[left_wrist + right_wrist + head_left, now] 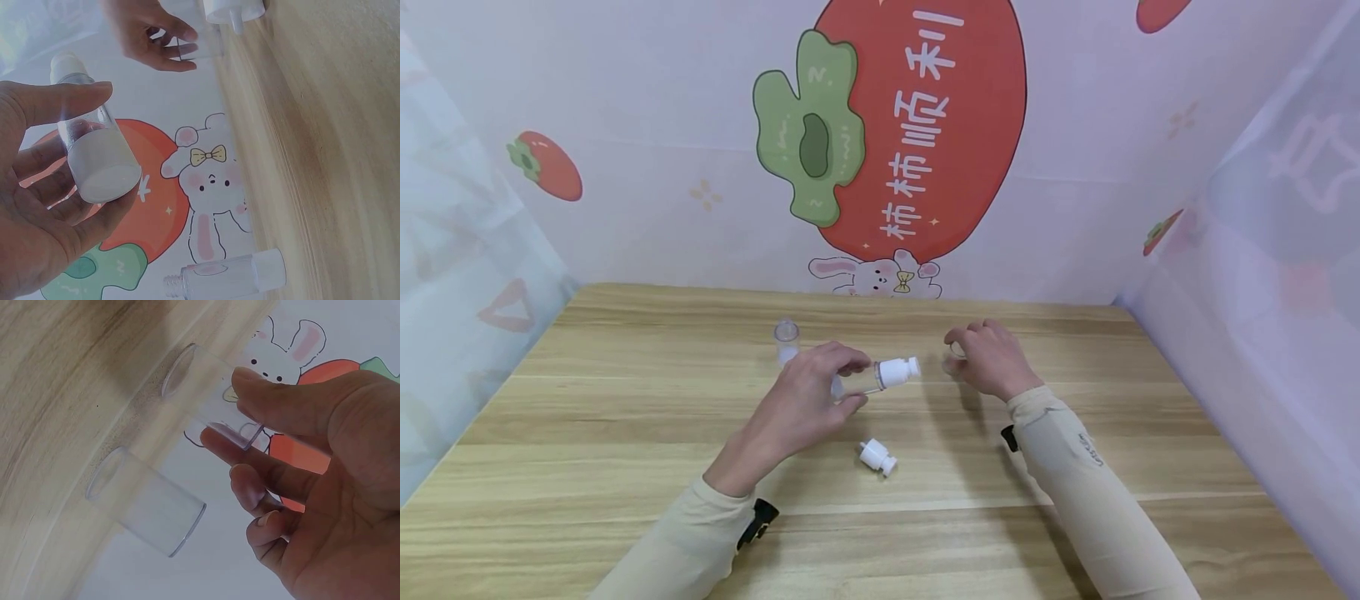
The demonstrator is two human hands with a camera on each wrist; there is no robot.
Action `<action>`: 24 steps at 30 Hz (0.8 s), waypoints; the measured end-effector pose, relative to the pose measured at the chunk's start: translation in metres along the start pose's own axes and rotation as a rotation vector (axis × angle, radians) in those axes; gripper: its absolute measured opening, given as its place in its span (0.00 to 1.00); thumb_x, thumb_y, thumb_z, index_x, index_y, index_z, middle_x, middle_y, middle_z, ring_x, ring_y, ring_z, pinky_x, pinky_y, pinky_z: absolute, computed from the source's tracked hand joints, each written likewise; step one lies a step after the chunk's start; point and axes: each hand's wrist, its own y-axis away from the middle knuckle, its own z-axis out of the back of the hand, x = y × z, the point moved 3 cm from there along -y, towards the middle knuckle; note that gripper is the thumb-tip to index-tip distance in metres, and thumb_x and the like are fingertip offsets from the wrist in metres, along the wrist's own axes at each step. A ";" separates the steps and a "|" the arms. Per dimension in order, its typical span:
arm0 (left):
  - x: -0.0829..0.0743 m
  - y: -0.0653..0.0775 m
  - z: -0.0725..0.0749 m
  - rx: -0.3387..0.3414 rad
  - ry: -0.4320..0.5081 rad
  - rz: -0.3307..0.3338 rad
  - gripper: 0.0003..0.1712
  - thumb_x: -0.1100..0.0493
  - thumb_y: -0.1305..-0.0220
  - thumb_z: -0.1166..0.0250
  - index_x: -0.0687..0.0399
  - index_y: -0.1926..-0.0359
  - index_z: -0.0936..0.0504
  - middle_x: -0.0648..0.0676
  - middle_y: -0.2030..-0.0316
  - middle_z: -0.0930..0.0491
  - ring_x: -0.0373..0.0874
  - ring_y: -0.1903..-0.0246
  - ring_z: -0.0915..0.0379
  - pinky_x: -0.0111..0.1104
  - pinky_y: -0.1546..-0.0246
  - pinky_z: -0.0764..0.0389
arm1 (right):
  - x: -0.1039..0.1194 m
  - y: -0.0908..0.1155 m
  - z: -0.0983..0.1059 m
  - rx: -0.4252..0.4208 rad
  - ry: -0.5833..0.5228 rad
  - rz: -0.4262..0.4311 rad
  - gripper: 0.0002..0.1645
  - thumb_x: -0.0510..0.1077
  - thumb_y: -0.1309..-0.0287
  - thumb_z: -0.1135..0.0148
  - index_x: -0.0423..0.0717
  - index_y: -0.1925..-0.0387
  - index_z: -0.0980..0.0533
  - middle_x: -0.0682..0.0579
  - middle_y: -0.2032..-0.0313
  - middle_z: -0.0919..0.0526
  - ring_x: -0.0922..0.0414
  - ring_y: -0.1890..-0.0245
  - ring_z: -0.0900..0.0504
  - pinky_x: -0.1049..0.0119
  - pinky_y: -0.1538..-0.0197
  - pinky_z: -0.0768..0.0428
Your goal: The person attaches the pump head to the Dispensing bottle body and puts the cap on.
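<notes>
My left hand (808, 396) holds a small clear bottle (87, 119) with a white base and a white pump top (897, 372), tilted sideways above the table. Thumb and fingers wrap its sides. At the right, my right hand (992, 358) pinches a clear cylindrical cap (206, 394) between thumb and fingertips. A second clear cap (147, 500) stands beside it on the table. Nearer me, a loose white pump head (877, 457) lies on its side. Behind the left hand, an open clear bottle (225, 278) with a threaded neck and white base stands upright.
The wooden table (625, 400) reaches back to a printed cloth wall (685, 225) with a persimmon and a rabbit. Cloth side walls (1262, 275) rise along its left and right edges.
</notes>
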 end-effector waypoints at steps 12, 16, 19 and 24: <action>0.000 0.000 0.001 -0.007 0.005 -0.008 0.23 0.68 0.54 0.19 0.60 0.54 0.14 0.54 0.58 0.14 0.46 0.62 0.18 0.38 0.59 0.16 | 0.001 0.013 0.014 -0.079 -0.123 -0.010 0.21 0.39 0.41 0.28 0.44 0.45 0.19 0.44 0.56 0.14 0.44 0.52 0.20 0.45 0.50 0.22; 0.000 0.000 0.001 -0.005 0.001 -0.015 0.23 0.68 0.53 0.19 0.60 0.54 0.14 0.54 0.58 0.14 0.46 0.62 0.18 0.38 0.59 0.16 | 0.004 0.020 0.020 -0.100 -0.195 -0.031 0.22 0.41 0.40 0.27 0.47 0.44 0.19 0.47 0.55 0.15 0.47 0.54 0.18 0.47 0.54 0.20; 0.000 0.000 0.001 -0.005 0.002 -0.017 0.22 0.68 0.53 0.19 0.60 0.54 0.14 0.54 0.58 0.14 0.46 0.62 0.18 0.38 0.59 0.17 | 0.006 0.025 0.024 -0.114 -0.240 -0.034 0.22 0.41 0.40 0.28 0.48 0.43 0.20 0.48 0.54 0.16 0.50 0.55 0.17 0.49 0.55 0.20; 0.001 0.000 0.001 -0.007 0.000 -0.016 0.22 0.68 0.52 0.20 0.61 0.54 0.14 0.55 0.58 0.14 0.46 0.62 0.19 0.39 0.59 0.17 | 0.010 0.033 0.029 -0.152 -0.286 -0.006 0.23 0.41 0.40 0.27 0.48 0.43 0.20 0.51 0.55 0.16 0.53 0.59 0.17 0.53 0.57 0.19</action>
